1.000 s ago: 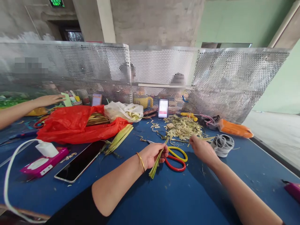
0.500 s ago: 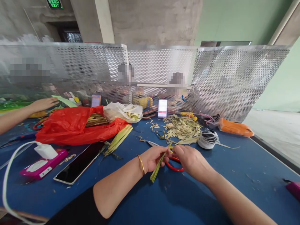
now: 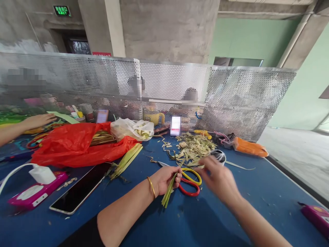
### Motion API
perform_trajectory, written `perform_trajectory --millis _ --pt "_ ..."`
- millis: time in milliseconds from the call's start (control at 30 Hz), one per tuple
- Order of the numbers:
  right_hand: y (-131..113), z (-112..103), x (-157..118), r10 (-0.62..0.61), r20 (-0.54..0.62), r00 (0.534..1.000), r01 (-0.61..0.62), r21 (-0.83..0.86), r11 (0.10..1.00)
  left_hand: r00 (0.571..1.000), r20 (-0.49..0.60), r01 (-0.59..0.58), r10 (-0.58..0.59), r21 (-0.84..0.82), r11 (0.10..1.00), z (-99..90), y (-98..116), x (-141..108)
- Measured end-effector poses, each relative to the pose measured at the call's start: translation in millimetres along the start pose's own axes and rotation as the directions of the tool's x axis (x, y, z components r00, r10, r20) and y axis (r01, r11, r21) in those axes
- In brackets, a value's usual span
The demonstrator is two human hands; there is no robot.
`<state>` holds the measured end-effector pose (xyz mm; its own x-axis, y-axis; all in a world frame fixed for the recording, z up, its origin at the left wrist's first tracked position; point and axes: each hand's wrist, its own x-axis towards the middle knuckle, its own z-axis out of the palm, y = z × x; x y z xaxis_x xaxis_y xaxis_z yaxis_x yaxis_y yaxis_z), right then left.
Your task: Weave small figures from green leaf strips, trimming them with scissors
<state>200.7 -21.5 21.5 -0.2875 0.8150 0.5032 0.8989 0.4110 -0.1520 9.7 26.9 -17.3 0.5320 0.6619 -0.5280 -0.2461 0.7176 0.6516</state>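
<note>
My left hand (image 3: 168,180) is closed round a small bundle of green leaf strips (image 3: 168,196), whose cut ends point down toward me. To its right, my right hand (image 3: 218,176) hovers over the table with fingers bent and apart, somewhat blurred; nothing shows clearly in it. Between the hands lie scissors (image 3: 189,192) with one red and one yellow handle loop, blades partly behind my left hand. Just beyond my right hand is a spool of white tape (image 3: 220,156), partly covered by the fingers. A heap of pale leaf scraps (image 3: 196,145) lies beyond the scissors.
On the left are a red plastic bag (image 3: 66,144), a white bag (image 3: 128,128), leaf strips (image 3: 127,159), a dark phone (image 3: 81,188) and a purple power strip (image 3: 38,192). An orange packet (image 3: 250,146) sits right. A perforated metal screen (image 3: 174,80) stands behind; another person's hand (image 3: 41,120) reaches in.
My right hand has left the bundle and moved right, toward the spool. The scissors' yellow loop now shows more fully. My left hand keeps the bundle, and the view has tilted up slightly.
</note>
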Motion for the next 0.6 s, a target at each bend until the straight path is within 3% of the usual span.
perform_trajectory --millis 33,100,200,300,433,600 --pt "13.3 -6.6 6.4 0.171 -0.109 0.979 -0.187 -0.159 0.969 1.000 -0.011 -0.017 0.017 0.010 1.000 0.4 0.6 -0.9" --pt "38.4 -15.9 19.8 0.349 -0.168 0.922 -0.387 -0.382 0.839 0.998 -0.033 -0.053 0.054 0.036 0.998 0.6 1.3 -1.8" --pt "60.7 -16.6 35.2 0.553 0.048 0.832 -0.469 -0.471 0.747 0.995 -0.043 -0.085 0.088 0.076 0.993 1.1 1.6 -2.9" --pt "65.4 -11.2 40.9 0.570 0.237 0.786 -0.429 -0.454 0.781 0.993 -0.041 -0.105 0.110 0.112 0.988 2.1 1.7 -4.9" --pt "73.6 -22.3 38.5 0.508 0.298 0.808 -0.362 -0.429 0.827 0.987 -0.030 -0.153 0.159 0.145 0.977 2.0 3.8 -7.6" --pt "104.0 -49.6 30.1 0.436 0.387 0.813 -0.283 -0.391 0.876 0.981 -0.026 -0.187 0.193 0.158 0.970 -0.9 9.2 -8.6"
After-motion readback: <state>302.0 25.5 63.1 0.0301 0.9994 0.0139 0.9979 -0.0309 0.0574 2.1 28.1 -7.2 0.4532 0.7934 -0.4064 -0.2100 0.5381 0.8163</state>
